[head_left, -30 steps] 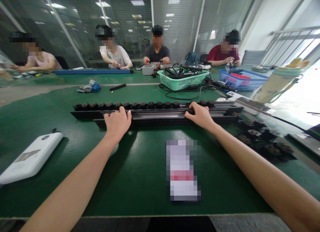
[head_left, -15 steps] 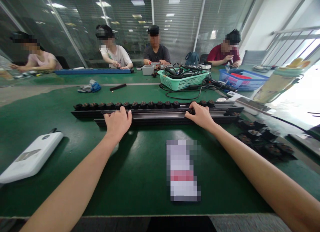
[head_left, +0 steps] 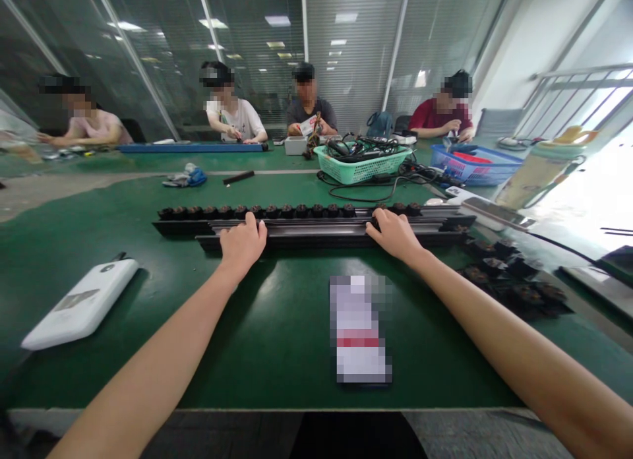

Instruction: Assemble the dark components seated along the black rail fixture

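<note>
Two long black rails lie side by side across the table; the front rail (head_left: pixel 316 240) has a shiny groove along it. Along the back rail stands a row of small black round parts (head_left: pixel 302 211), with a gap left of my right hand. My left hand (head_left: pixel 243 243) grips the front rail near its left end, its fingers curled over the top edge. Toward the right end, my right hand (head_left: pixel 397 235) has thumb and fingers bent around a small black round part, mostly hidden by the fingers. More such loose parts (head_left: pixel 527 294) lie in a cluster to the right.
A phone (head_left: pixel 360 334) lies in front of me, a white power bank (head_left: pixel 84 304) at left. Farther back are a glove (head_left: pixel 186 176), a green basket of cables (head_left: pixel 361 165), a blue basket (head_left: pixel 472 165) and a bottle (head_left: pixel 537 175). Several people sit across the table.
The view has tilted up slightly and shifted. Both hands stay at about the same places on the rails, my right fingers lying a little flatter. A person opposite now holds up a white-and-red item.
</note>
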Demonstrator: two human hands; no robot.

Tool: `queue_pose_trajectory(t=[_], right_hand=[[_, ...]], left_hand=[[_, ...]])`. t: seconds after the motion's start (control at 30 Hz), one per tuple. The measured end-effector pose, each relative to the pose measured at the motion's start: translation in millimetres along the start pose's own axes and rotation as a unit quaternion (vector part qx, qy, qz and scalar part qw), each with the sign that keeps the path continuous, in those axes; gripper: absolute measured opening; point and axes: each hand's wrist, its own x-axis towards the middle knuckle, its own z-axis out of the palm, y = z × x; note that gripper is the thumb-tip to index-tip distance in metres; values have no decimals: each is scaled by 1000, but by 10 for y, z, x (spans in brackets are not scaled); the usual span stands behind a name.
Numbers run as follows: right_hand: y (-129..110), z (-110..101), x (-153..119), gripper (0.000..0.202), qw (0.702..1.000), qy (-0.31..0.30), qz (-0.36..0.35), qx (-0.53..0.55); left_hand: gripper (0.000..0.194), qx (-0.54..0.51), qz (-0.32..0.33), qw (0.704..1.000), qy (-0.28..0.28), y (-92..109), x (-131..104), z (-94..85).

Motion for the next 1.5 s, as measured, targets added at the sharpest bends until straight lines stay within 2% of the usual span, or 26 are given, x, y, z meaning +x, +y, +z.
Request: queue_pose_trajectory(t=[0.27, 0.57, 0.73, 0.97, 1.5], right_hand=[[-84, -61, -84, 34, 999, -6, -2, -53], [-71, -28, -114, 33, 996, 23, 65, 54], [-50, -22, -103, 32, 991, 26, 74, 104], [-41, -20, -94, 32, 989, 23, 93, 116], [41, 40, -52, 32, 978, 72, 111, 163]], left_hand=[[58, -19, -2, 1000, 8, -21, -21, 35], [60, -25, 3, 1000, 7, -43, -24, 22], [59, -26, 7, 1000, 12, -63, -2, 54], [59, -17, 9, 1000, 23, -76, 9, 73], [59, -2, 3, 1000, 15, -37, -4, 30]])
